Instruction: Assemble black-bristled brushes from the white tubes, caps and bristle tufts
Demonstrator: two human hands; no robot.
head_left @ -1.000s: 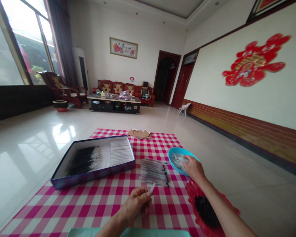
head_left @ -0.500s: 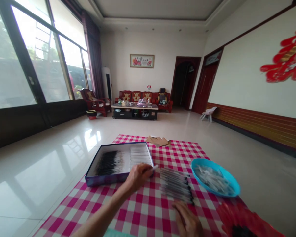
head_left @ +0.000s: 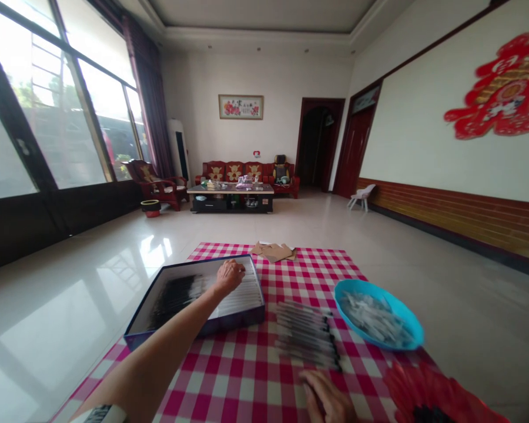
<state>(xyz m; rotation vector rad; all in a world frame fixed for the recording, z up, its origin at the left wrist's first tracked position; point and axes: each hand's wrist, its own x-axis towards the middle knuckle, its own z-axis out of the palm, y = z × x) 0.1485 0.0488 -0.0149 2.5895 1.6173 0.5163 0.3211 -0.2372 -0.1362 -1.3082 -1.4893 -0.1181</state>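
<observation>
From the head camera, my left hand point(head_left: 230, 274) is over the box point(head_left: 242, 318), fingers curled close together, just above or touching the white tubes point(head_left: 247, 294) lined up at its right side; I can't tell whether something is pinched between them. Black-ended sticks point(head_left: 171, 299) lie at the left of the same box. My right hand point(head_left: 328, 399) is low at the near edge of the view, fingers loosely bent; it is blurred, so I can't say if it has hold of anything. Just beyond it, a row of pens point(head_left: 306, 335) lies on the checked counter point(head_left: 242, 376), dark ends to the right. Past them sits the blue bowl point(head_left: 404, 309) of clear pieces point(head_left: 374, 320), with a red dish point(head_left: 458, 393) nearer me.
</observation>
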